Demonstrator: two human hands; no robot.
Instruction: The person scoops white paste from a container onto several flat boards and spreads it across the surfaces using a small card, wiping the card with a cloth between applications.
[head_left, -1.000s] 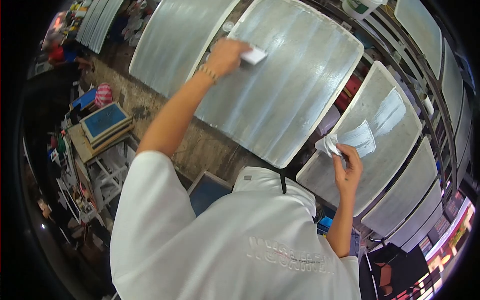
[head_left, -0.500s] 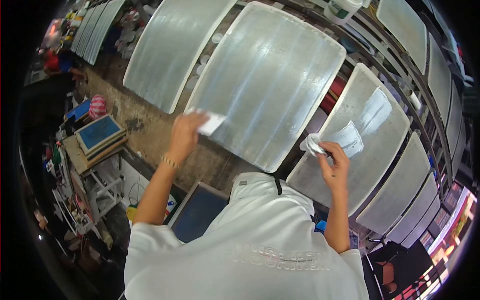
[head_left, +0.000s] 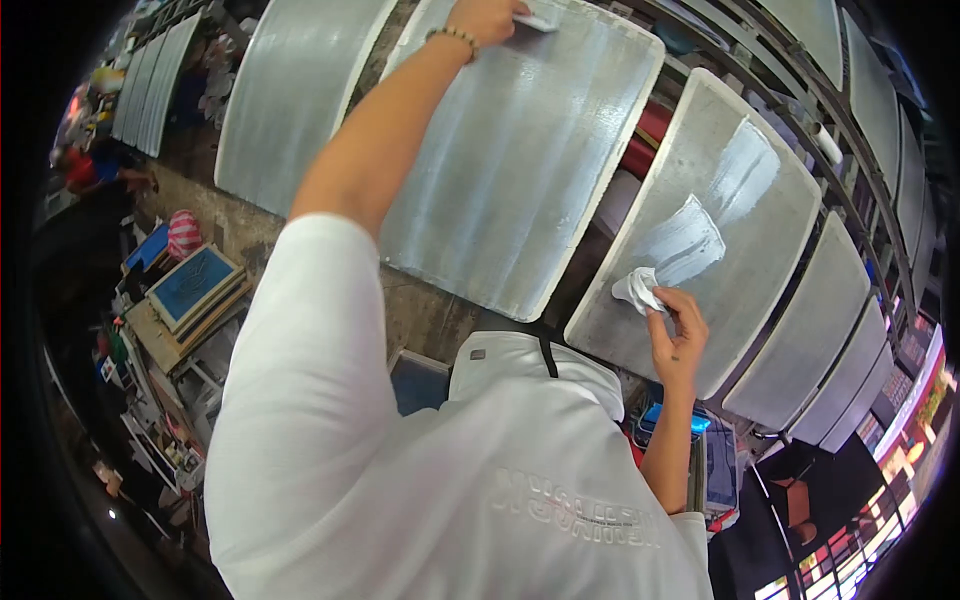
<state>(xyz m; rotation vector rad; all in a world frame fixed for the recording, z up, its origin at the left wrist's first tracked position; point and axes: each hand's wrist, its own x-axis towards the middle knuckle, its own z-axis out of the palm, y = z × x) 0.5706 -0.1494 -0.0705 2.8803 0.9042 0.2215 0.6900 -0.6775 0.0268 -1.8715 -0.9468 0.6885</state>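
My left hand [head_left: 485,20], a beaded bracelet on its wrist, is closed on a flat white scraper [head_left: 535,22] near the far edge of the large grey panel [head_left: 500,170]. Streaks of pale blue-white run along that panel. My right hand [head_left: 680,325] pinches a crumpled white cloth [head_left: 638,290] over the near part of the smaller grey panel [head_left: 750,260] to the right. Thick white-blue paste [head_left: 690,240] is smeared on this panel in two broad patches, just beyond the cloth.
More grey panels stand to the left [head_left: 290,110] and right [head_left: 805,320]. Metal rails [head_left: 800,90] run behind them. Blue-faced framed screens [head_left: 195,285] are stacked at the left, near a red-striped bundle [head_left: 184,235]. A person in red [head_left: 80,170] is at the far left.
Between the earlier frames my left hand swept to the near edge of the large panel; now it is back at the far edge with the scraper. My right hand still holds the cloth.
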